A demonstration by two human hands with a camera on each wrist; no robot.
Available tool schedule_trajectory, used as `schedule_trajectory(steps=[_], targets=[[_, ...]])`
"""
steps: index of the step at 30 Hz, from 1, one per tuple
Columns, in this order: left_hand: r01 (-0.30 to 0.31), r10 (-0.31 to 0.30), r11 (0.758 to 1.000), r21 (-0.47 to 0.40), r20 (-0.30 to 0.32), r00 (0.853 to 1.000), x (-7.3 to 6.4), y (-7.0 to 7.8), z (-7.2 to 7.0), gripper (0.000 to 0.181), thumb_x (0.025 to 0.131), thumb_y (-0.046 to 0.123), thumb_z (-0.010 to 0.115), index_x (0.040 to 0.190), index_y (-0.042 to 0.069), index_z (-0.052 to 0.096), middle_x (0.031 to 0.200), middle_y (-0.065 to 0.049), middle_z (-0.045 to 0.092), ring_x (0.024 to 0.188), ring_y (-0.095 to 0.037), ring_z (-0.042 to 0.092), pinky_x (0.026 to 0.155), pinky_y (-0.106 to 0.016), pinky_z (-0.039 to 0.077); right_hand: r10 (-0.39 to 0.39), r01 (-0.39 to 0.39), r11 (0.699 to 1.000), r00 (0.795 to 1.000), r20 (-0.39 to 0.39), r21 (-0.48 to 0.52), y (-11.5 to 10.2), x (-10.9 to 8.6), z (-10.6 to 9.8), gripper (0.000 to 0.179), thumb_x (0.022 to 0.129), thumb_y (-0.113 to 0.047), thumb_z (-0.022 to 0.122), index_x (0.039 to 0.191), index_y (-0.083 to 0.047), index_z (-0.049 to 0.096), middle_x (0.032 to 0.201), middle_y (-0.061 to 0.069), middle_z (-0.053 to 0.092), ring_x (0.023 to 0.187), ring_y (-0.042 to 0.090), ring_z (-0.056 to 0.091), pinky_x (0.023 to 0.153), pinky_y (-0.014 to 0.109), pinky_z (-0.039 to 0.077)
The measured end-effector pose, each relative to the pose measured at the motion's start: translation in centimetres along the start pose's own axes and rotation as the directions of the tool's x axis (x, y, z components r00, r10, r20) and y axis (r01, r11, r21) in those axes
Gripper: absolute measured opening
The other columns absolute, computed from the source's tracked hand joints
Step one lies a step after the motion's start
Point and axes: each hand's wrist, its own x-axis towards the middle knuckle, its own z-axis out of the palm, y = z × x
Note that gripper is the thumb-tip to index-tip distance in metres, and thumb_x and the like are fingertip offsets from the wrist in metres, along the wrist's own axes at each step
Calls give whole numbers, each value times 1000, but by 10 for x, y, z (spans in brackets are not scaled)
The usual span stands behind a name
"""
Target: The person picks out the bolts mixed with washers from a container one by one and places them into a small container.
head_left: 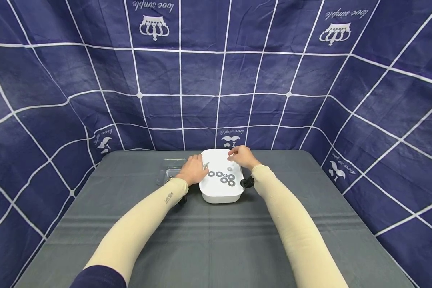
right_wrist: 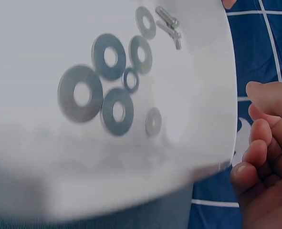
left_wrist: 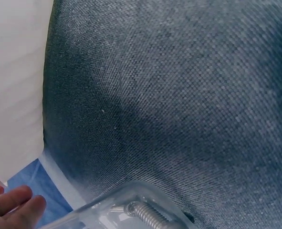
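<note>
A white rectangular tub (head_left: 221, 198) stands at the far middle of the table. On its white surface lie several flat metal washers (right_wrist: 81, 94) of different sizes and a few small screws (right_wrist: 167, 18). My left hand (head_left: 193, 170) rests along the tub's left side, close to the screws. Its fingertips (left_wrist: 28, 207) look straight in the left wrist view. Over the tub's far right side is my right hand (head_left: 243, 157), thumb and index close together and the other fingers curled. Whether something small is between them cannot be made out.
Left of the tub, partly behind my left hand, is a clear plastic box (head_left: 164, 176) with metal hardware inside, including a threaded or coiled piece (left_wrist: 150, 214). A grey cloth (head_left: 209, 240) covers the table. Blue checked curtains (head_left: 201, 72) hang behind and at both sides.
</note>
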Motion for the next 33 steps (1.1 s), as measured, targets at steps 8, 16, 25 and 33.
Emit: schedule_trajectory(steps=[8,16,25,33], targets=[[12,-11,1000,17,-22,1000,4,-5,-1,73,96,34,52,150,-11,32,142,-28,48,133,-42,45,113,-50,39,-50,50,998,999,0,29,-18,14,17,23,87,-13,74,106,-1,75,79,2,56,75,16,50,68,26,40],[22,-22,1000,7,3,1000,4,2,-7,74,97,34,53,151,-10,30,143,-27,46,135,-41,44,114,-49,38,-48,47,998,999,23,33,-24,24,28,28,86,-14,73,111,0,74,86,5,59,80,17,53,70,25,42],[4,-4,1000,-11,-13,1000,5,9,-2,72,96,33,51,150,-10,31,141,-27,49,133,-41,46,111,-50,41,15,-15,1000,1000,18,23,-18,30,44,31,84,-13,73,114,-4,74,83,4,59,73,14,50,66,24,39],[30,-30,999,16,-8,1000,-1,0,5,69,96,33,50,150,-8,33,139,-24,51,132,-37,47,110,-50,42,-15,13,999,998,64,45,-14,36,69,28,85,-6,73,113,-4,75,86,8,65,75,14,53,67,23,42]])
